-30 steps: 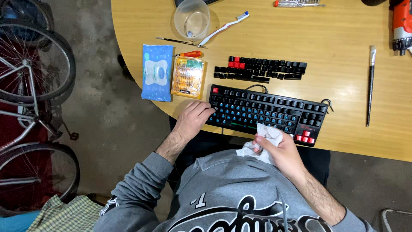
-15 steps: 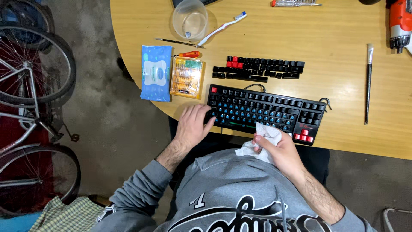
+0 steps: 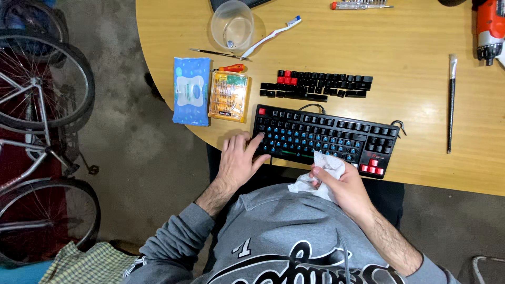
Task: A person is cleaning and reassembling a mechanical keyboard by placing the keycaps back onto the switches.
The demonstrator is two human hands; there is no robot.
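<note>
Head cam looks straight down on a black keyboard [image 3: 323, 138] sitting at the near edge of the table [image 3: 410, 58], right in front of the person. Most of its main block is stripped, you can see the blue switch tops bare, while the top row, the right-hand cluster and a few red caps at its near right corner are still on. So going by that, cap pulling looks largely done and the wiping looks like it's underway, with plenty of deck left to cover.

Right hand [image 3: 344, 186] sits just at the keyboard's near edge, fingers clamped on a crumpled white wipe [image 3: 323, 171] that touches the front rim. Left hand [image 3: 239, 160] rests flat at the keyboard's left end, fingers spread apart, index tip on the corner, holding nothing.

Just beyond the keyboard, the pulled keycaps [image 3: 315, 85] lie in neat rows, mostly black, a few red. Left of the keyboard there's a yellow bit set case [image 3: 229, 96] with a small orange-handled screwdriver [image 3: 231, 68] beyond it, then a blue wet-wipe pack [image 3: 191, 90] further left. Farther back sit a clear plastic cup [image 3: 232, 25] and a toothbrush [image 3: 271, 36]. Off to the keyboard's right lies a long paintbrush [image 3: 451, 102], and an orange power drill [image 3: 490, 29] in the far right corner. None of the caps are back on yet, as far as I can tell.
</note>
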